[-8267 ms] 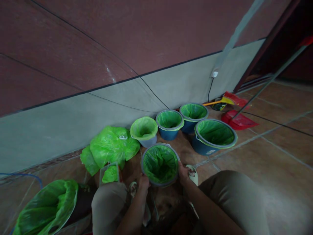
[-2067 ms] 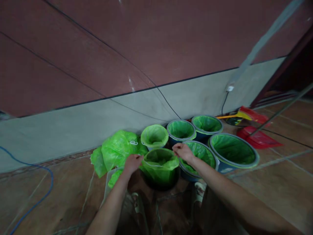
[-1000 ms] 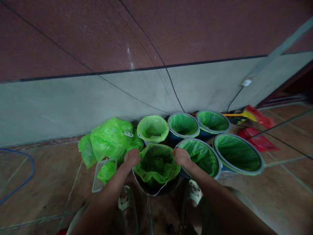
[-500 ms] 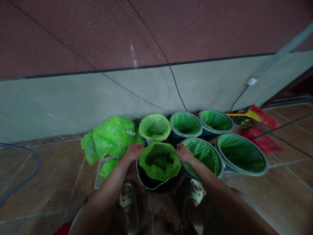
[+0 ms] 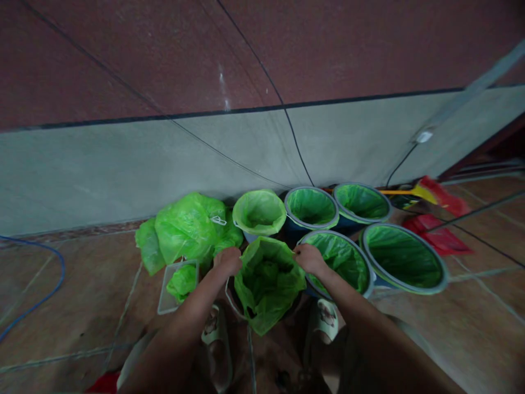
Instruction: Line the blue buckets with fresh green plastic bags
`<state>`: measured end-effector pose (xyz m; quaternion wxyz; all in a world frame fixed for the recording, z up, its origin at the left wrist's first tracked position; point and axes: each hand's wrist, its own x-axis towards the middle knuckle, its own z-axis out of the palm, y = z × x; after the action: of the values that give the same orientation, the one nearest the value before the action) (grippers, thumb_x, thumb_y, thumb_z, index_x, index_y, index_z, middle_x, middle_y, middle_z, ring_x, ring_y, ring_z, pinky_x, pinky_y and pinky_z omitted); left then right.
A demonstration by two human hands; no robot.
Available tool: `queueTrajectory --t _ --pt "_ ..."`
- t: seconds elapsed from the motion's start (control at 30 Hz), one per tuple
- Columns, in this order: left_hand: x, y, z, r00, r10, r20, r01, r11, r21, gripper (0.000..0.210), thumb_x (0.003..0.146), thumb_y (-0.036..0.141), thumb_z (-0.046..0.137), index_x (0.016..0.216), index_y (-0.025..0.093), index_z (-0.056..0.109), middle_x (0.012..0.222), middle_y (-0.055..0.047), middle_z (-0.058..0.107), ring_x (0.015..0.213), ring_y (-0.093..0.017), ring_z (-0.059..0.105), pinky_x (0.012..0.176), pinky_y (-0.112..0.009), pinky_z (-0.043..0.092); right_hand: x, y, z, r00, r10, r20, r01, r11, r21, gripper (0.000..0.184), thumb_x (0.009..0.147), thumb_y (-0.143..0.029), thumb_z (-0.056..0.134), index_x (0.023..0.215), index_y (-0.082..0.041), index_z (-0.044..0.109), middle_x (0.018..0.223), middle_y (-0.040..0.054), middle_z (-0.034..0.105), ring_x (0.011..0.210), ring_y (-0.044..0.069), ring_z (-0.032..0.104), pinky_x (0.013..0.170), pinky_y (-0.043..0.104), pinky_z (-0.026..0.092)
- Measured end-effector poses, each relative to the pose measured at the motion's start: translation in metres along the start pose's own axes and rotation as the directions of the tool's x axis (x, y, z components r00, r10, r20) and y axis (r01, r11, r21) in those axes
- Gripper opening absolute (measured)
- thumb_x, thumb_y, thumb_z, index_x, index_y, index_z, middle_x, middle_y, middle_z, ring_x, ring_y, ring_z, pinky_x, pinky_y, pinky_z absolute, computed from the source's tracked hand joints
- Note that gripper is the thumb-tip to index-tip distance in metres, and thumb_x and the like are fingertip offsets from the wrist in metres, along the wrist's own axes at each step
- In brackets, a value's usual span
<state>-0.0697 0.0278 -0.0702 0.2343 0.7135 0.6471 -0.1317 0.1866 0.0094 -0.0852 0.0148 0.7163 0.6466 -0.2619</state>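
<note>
We are crouched over a dark bin (image 5: 237, 293) on the tiled floor (image 5: 82, 306), and we take it as our landmark. Our left hand (image 5: 228, 260) is closed on the left edge of a green plastic liner bag (image 5: 266, 279), and our right hand (image 5: 308, 258) is closed on its right edge. Held from both sides like this, the bag's mouth stays spread wide above the bin's opening, while its near edge spills out over the bin's front rim.

Just right of the bin stands a blue bucket (image 5: 346, 262) whose green liner is already pinned under a grey rim ring. Farther right is a larger lined bucket (image 5: 404, 265). Behind the bin, against the wall (image 5: 123, 164), stand a pale bucket (image 5: 259, 212) with its liner folded over the lip and two more lined blue buckets (image 5: 311, 207) (image 5: 361, 201). The finished ones appear grouped to the right and rear, leaving room at the front.

Left of the bin a heap of loose green bags (image 5: 186, 230) lies beside a clear plastic tub (image 5: 177, 280) holding one more bag, both within easy reach of our left hand.
</note>
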Motion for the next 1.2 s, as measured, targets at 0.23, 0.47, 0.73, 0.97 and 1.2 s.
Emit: queueTrajectory --t 0.23,0.47,0.73,0.97,1.2 --pt "0.008 -0.011 -0.005 0.970 -0.106 -0.217 0.102 0.994 -0.028 0.033 0.083 0.017 0.048 0.105 0.022 0.072 0.111 -0.007 0.071 0.107 -0.024 0.063 0.090 -0.031 0.049 -0.005 0.004 -0.012 0.977 0.136 -0.166 -0.124 0.989 0.080 0.029 0.078 -0.019 0.053 0.096 -0.024 0.076 0.098 0.0058 0.074 0.094 0.021 0.067 0.075 0.023 0.045" --pt "0.005 -0.024 -0.031 0.940 -0.228 -0.255 0.195 0.970 -0.148 0.032 0.084 0.017 0.045 0.097 0.016 0.075 0.106 -0.010 0.073 0.100 -0.024 0.065 0.085 -0.029 0.049 0.002 0.022 -0.019 0.942 0.244 -0.231 -0.212 0.965 0.156 0.027 0.073 -0.013 0.054 0.089 -0.018 0.075 0.091 0.0080 0.074 0.085 0.021 0.067 0.065 0.023 0.044" --pt "0.013 -0.019 -0.002 0.990 0.121 -0.076 -0.138 0.947 -0.289 0.040 0.075 0.005 0.049 0.108 0.014 0.069 0.109 -0.007 0.072 0.100 -0.017 0.065 0.090 -0.024 0.048 0.007 0.022 0.000 0.998 0.062 -0.031 -0.056 0.982 0.179 0.045 0.075 -0.011 0.060 0.119 -0.010 0.063 0.102 0.0099 0.072 0.093 0.018 0.066 0.075 0.020 0.046" --pt "0.001 0.003 0.019 0.975 0.221 0.026 -0.210 0.954 -0.214 0.071 0.067 0.032 0.073 0.133 0.017 0.054 0.130 -0.012 0.061 0.115 -0.028 0.060 0.097 -0.032 0.047 0.003 0.007 0.009 0.996 -0.036 0.078 0.031 0.998 0.057 0.041 0.080 -0.026 0.063 0.118 -0.013 0.067 0.109 0.0105 0.071 0.098 0.020 0.065 0.083 0.023 0.045" --pt "0.004 0.005 0.015 0.997 0.075 -0.001 -0.075 0.997 0.027 0.029 0.085 0.016 0.048 0.101 0.017 0.073 0.111 -0.011 0.070 0.108 -0.025 0.064 0.092 -0.033 0.049 0.002 0.008 0.001 0.998 -0.054 -0.010 0.054 0.998 0.027 0.028 0.083 -0.016 0.051 0.095 -0.020 0.077 0.099 0.0061 0.074 0.094 0.019 0.066 0.081 0.022 0.045"
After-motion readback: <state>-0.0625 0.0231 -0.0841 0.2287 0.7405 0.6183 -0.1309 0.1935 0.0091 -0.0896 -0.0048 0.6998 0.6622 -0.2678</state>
